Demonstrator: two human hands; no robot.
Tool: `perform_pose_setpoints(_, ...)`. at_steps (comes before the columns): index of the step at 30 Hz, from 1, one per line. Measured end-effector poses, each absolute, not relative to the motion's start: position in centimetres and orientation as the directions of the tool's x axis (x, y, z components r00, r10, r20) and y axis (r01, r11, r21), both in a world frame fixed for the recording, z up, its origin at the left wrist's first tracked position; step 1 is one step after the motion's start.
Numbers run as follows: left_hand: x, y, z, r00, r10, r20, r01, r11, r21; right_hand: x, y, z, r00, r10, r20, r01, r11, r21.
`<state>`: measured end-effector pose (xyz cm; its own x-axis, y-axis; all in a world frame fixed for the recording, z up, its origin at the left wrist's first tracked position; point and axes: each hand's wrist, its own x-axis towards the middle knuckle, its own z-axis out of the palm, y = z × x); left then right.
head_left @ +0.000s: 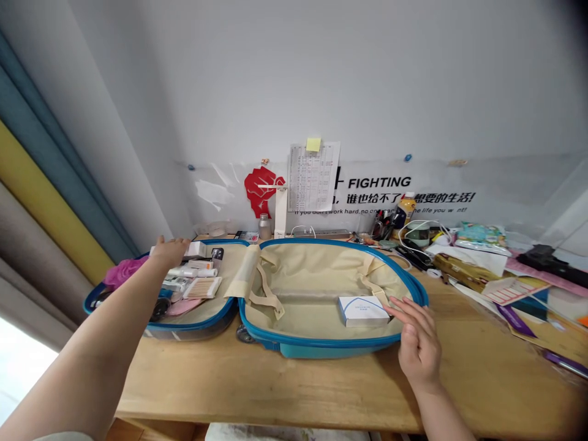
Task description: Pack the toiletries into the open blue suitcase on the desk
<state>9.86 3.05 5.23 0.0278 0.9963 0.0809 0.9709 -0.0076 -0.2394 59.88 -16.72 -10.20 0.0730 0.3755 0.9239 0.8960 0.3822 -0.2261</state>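
Observation:
A small blue suitcase (321, 349) lies spread in two halves on a wooden desk (294, 392). Its right half, lined in beige, holds a white box (362, 310). My right hand (417, 339) rests flat with fingers stretched out beside that box, fingertips almost touching it. My left hand (169, 250) reaches to the far edge of the left half, fingers extended over a small white box (196, 248). That half is packed with white tubes (193, 272), a pack of cotton swabs (202, 288) and a pink cloth (123, 271).
Clutter covers the desk's right side: a green cup (417, 233), a juice bottle (405, 208), cables, papers, a dark case (549, 257). A white lamp (280, 214) and small bottle (264, 226) stand at the wall. Curtains hang on the left.

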Motion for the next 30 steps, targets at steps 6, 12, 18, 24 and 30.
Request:
perform_pose_setpoints(6,12.4,2.7,8.4,0.145,0.976,0.165,0.97,-0.108,-0.216,60.0,-16.7,-10.3,0.102,0.409,0.907,0.891,0.368,-0.266)
perform_pose_setpoints(12,20.8,2.3,11.3,0.454,0.858,0.239,0.882,-0.471,0.012,59.9,-16.7,-10.3,0.101,0.398,0.912,0.896,0.361,-0.257)
perform_pose_setpoints(18,29.9,-2.1,8.4,0.838,0.525,0.147,0.433,-0.805,0.405,59.7,-16.9,-10.1,0.102,0.405,0.908,0.894,0.364,-0.262)
perform_pose_setpoints(24,34.5,-4.7,4.1,0.837,0.535,-0.112,0.542,-0.839,0.048,59.9,-16.7,-10.3,0.089,0.381,0.92,0.88,0.402,-0.251)
perform_pose_setpoints(30,35.0,-4.9,2.1,0.808,0.551,-0.209,0.552,-0.832,-0.061,59.8,-16.8,-10.2,0.073,0.38,0.922,0.89,0.392,-0.232)
